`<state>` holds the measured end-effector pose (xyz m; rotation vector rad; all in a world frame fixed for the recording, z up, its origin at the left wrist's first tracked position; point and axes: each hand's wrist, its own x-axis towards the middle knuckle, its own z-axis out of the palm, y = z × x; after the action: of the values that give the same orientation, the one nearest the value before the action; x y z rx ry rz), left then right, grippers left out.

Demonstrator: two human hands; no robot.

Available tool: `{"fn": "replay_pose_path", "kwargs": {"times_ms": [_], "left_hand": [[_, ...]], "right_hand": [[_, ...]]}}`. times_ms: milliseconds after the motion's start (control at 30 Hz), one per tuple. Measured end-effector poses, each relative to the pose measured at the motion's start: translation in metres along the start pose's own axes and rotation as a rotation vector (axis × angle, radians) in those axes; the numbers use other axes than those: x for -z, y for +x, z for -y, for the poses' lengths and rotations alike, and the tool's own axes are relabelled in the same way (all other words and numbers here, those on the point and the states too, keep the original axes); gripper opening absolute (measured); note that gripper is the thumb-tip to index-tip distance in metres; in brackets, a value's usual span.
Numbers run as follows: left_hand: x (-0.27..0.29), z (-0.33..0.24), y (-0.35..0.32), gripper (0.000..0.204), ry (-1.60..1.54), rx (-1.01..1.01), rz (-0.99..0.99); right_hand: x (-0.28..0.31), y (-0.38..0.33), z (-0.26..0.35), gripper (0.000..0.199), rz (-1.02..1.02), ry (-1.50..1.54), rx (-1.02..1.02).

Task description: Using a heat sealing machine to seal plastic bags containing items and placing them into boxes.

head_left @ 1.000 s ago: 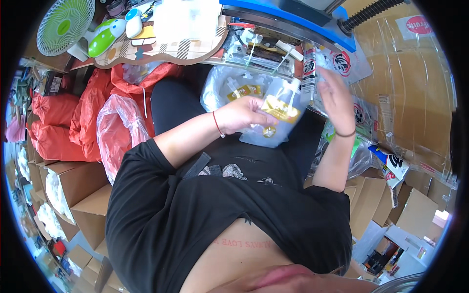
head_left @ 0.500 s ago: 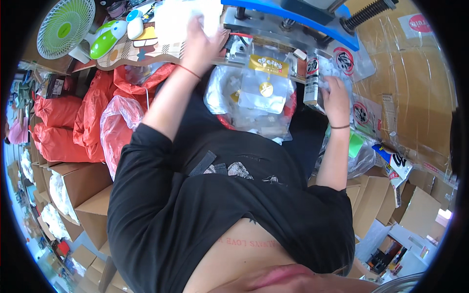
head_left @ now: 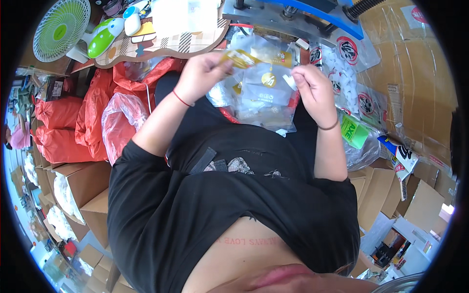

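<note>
My left hand (head_left: 205,74) is closed on the gold edge of a plastic pouch (head_left: 240,58), pinched between thumb and fingers. Opposite it, my right hand (head_left: 315,92) pinches a small white plastic piece (head_left: 289,81) that looks like a cap or spout. Below and between both hands, a clear pouch with a round gold mark (head_left: 268,79) lies on top of a red-rimmed holder of similar pouches at my lap. How far the held pouch extends is hard to see against those behind it. Many small white pieces (head_left: 348,80) lie in a heap beyond my right hand.
A blue and steel press (head_left: 312,14) stands at the back. A plaid board (head_left: 181,45) at far left bears white sheets, a green-white fan (head_left: 61,31) behind. Red bags (head_left: 93,117) stand left. Cardboard (head_left: 420,63) and a blue-white tube (head_left: 400,158) are at right.
My left hand has come from the white sheets toward the middle and now holds a pouch. My right hand has moved left from the white pieces with one in its fingers.
</note>
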<state>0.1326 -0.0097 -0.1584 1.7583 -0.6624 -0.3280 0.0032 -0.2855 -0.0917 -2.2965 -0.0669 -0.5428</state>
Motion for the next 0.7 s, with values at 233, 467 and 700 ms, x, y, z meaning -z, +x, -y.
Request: {"fn": "replay_pose_path", "kwargs": {"times_ms": [233,467,700], "left_hand": [[-0.054,-0.032,-0.009,0.019,-0.106,0.078,0.198],[-0.072,-0.031,-0.011,0.019,-0.237,0.148,0.277],[-0.084,-0.052,-0.015,0.021,-0.799,0.473,0.574]], "right_hand": [[0.000,0.030,0.018,0.018,-0.050,0.376,-0.097],[-0.007,0.025,0.024,0.020,0.019,0.215,-0.027],[0.031,0.025,-0.002,0.026,0.321,-0.046,0.041]]}}
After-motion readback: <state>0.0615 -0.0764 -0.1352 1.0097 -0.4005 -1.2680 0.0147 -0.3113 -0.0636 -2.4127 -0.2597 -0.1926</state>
